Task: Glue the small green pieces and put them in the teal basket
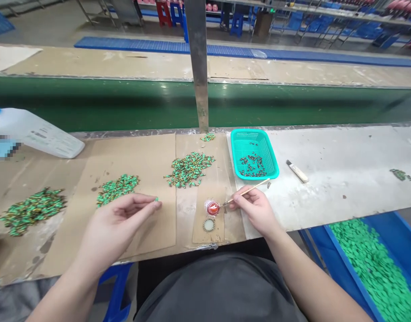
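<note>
On table [339,165] before me, left hand [113,228] pinches small green piece [156,199], raised clear of loose piles [189,170]. Right hand [257,209] grips thin brush [258,186], tip at edge of red disc [213,208]; contact unclear. Pale disc with beaded rim [209,225] just beside, nearer me. Pinched piece apart from both discs. Plenty of green pieces lie loose, dark bits [254,163] inside basket [275,173]; finished share, cannot tell.

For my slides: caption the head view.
Left hand pinches a green piece; right hand holds a thin brush at a red disc.
</note>
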`<state>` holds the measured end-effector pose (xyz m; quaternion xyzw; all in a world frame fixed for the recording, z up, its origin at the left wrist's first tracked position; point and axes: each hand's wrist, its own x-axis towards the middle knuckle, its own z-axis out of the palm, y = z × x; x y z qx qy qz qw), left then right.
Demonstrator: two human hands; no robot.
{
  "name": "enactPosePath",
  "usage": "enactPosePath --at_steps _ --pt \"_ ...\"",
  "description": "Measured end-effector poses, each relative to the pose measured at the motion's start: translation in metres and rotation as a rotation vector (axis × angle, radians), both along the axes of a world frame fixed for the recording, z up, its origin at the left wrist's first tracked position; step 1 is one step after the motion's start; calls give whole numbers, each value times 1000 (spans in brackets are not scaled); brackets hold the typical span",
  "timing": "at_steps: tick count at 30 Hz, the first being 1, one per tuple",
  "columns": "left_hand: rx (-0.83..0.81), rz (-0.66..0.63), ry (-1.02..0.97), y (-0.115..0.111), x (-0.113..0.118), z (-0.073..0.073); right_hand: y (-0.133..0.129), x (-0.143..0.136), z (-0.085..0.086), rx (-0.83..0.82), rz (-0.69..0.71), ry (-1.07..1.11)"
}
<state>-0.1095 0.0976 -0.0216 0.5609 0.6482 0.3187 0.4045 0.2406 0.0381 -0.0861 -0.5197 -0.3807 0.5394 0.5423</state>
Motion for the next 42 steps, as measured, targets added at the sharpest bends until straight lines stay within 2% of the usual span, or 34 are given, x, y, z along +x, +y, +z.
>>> enactPosePath --at_steps 5,10,17,22,25,28,32,35,38,42 --pt "-76 -88 -170 -21 33 -9 -2 -5 -2 -6 6 -11" --pt "-202 -157 -351 -41 55 -18 -4 -5 -4 -11 20 -10" --pt "-329 -70 -534 -55 71 -12 -7 -1 -3 -22 57 0" --pt "-409 -37 -612 -60 74 -14 -7 1 2 -21 87 8" --pt "-430 -47 -647 -61 76 -14 -8 2 12 4 94 18" --pt "-439 -77 -690 -63 80 -10 -15 0 32 47 103 36" --pt "-456 -130 -767 -71 86 2 -30 -5 63 158 156 83" --pt "-484 -176 -911 -76 91 14 -40 -10 80 263 214 146" --pt "-507 -207 -1013 -77 94 22 -46 -15 90 274 232 189" --pt "-516 -221 -1029 -76 94 26 -49 -18 95 275 247 213"
